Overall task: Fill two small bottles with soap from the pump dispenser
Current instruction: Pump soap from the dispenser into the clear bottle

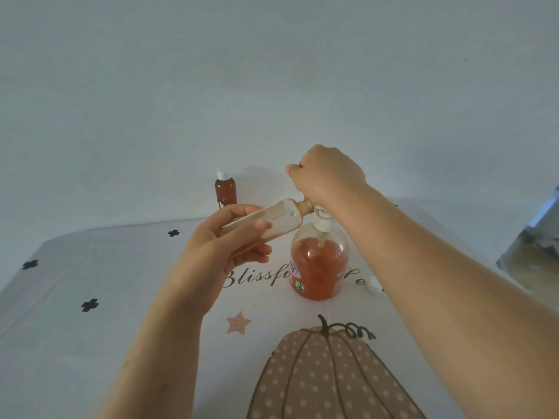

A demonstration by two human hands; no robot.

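Note:
A clear pump dispenser holding orange soap stands mid-table. My right hand sits closed on top of its white pump head, which it mostly hides. My left hand grips a small clear bottle, tilted almost flat, its uncapped neck held against the pump spout. This bottle looks nearly empty. A second small bottle, full of brown-orange soap and capped in white, stands upright at the far table edge, left of the hands.
A small white cap lies on the table to the right of the dispenser. The tablecloth carries a pumpkin print, stars and lettering. A plain wall rises behind. A grey object sits at the right edge.

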